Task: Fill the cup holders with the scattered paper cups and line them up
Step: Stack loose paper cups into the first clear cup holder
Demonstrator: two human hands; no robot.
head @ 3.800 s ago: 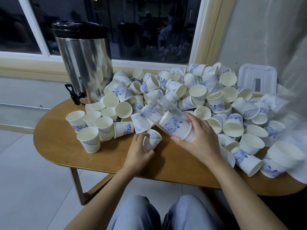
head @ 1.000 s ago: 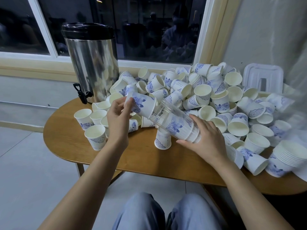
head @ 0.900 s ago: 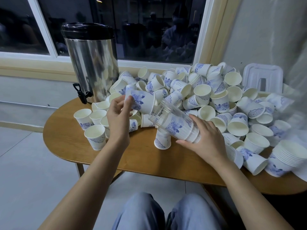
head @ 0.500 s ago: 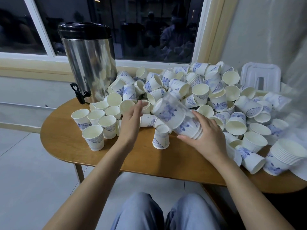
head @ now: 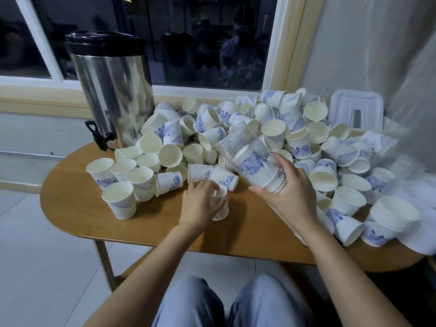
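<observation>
A clear plastic cup holder tube point(head: 245, 153) lies tilted over the table, its open end up and to the left, with several nested white-and-blue paper cups in its lower part. My right hand point(head: 286, 193) grips its lower end. My left hand point(head: 200, 200) curls round an upside-down paper cup point(head: 221, 206) standing on the wood near the front. A big heap of scattered paper cups point(head: 271, 128) covers the back and right of the table.
A steel drinks urn point(head: 111, 90) with a black tap stands at the back left. Several upright cups point(head: 122, 178) cluster at the left. A nested cup stack point(head: 389, 218) lies at the right edge, a white lid point(head: 356, 109) behind. The wooden table point(head: 151, 223) ends close to my knees.
My left hand pushed a cup into the tube's open end, then dropped to the upside-down cup on the table and took hold of it. The tube tipped slightly more upright.
</observation>
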